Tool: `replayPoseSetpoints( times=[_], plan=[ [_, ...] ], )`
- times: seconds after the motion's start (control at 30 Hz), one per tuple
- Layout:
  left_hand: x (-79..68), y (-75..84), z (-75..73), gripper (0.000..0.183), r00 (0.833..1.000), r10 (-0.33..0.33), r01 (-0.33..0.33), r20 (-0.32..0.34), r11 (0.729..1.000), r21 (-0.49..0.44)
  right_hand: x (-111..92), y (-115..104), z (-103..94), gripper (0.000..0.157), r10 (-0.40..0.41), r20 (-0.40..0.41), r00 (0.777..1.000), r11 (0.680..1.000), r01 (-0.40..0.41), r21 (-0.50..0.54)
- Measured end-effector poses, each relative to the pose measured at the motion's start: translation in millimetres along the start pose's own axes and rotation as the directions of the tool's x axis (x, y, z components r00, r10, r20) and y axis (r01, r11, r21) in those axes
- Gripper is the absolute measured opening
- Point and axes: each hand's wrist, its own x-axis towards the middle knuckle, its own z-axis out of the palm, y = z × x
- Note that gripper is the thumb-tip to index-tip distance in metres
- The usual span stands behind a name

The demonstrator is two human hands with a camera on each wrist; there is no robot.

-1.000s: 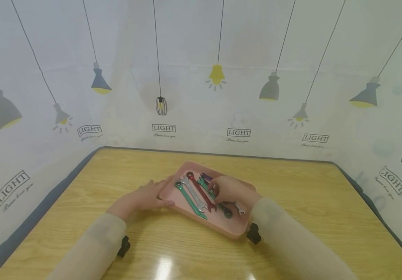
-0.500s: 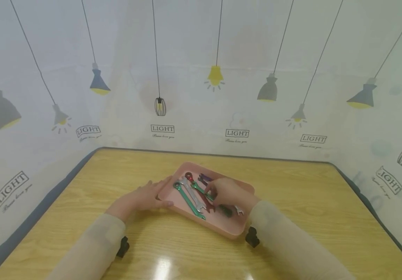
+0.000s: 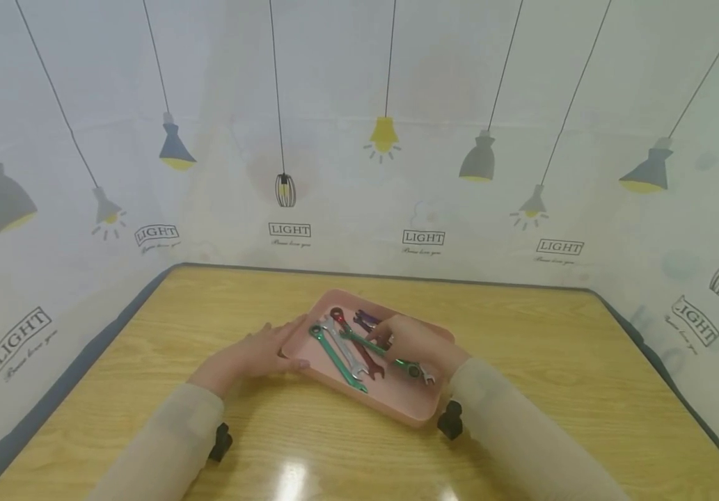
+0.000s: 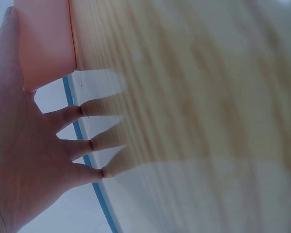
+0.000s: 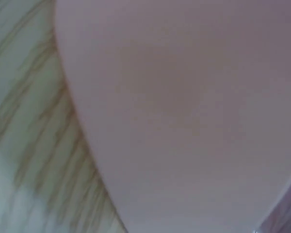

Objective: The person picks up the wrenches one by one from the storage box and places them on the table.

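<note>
A pink tray [image 3: 390, 407] holds several wrenches. My left hand [image 3: 259, 353] braces its left corner, thumb along the front wall and the other fingers spread; in the left wrist view these fingers touch the table beside the tray wall [image 4: 44, 39]. Over the tray, my right hand [image 3: 414, 341] pinches a green wrench [image 3: 364, 342], which lies across a dark red wrench [image 3: 372, 364]. Left of it are a silver wrench [image 3: 348, 349] and another green wrench [image 3: 337, 358]. A purple wrench [image 3: 368, 319] lies behind, partly hidden. A silver wrench end [image 3: 427, 378] shows below my right hand.
The wooden table [image 3: 221, 292] extends around the tray. A white wall covering [image 3: 359, 257] printed with lamps rises behind and at both sides. In the right wrist view, the tray's outer wall [image 5: 174, 121] fills most of the picture.
The green wrench in my right hand has shifted left and turned flatter, now crossing the dark red wrench. My left hand and the tray stay in place.
</note>
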Motion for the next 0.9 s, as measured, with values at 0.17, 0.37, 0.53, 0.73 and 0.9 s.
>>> replayPoseSetpoints(
  times=[0.17, 0.37, 0.53, 0.73, 0.9],
  plan=[
    [0.4, -3.3, -0.6, 0.094, 1.000, 0.012, -0.012, -0.008, 1.000, -0.001, -0.6, -0.3, -1.8, 0.040, -0.018, 0.007, 1.000, 1.000, 0.018, 0.007],
    [4.7, -7.0, 4.0, 0.093, 1.000, 0.026, -0.026, -0.015, 1.000, 0.007, -4.4, 3.0, -5.0, 0.039, -0.074, -0.031, 0.997, 0.997, 0.073, -0.030],
    [7.1, -6.7, 6.5, 0.092, 1.000, 0.009, -0.009, -0.006, 1.000, -0.003, -12.8, 3.5, -14.3, 0.040, -0.127, -0.068, 0.990, 0.992, 0.127, -0.011],
    [6.9, -5.6, 5.5, 0.092, 1.000, -0.005, 0.005, -0.008, 1.000, -0.013, -24.0, 10.5, -32.8, 0.041, -0.189, -0.115, 0.975, 0.981, 0.192, 0.017],
    [4.3, -2.8, 4.0, 0.091, 1.000, -0.007, 0.007, -0.006, 1.000, -0.011, -34.8, 19.7, -48.9, 0.041, -0.158, -0.156, 0.975, 0.984, 0.168, 0.054]
  ],
)
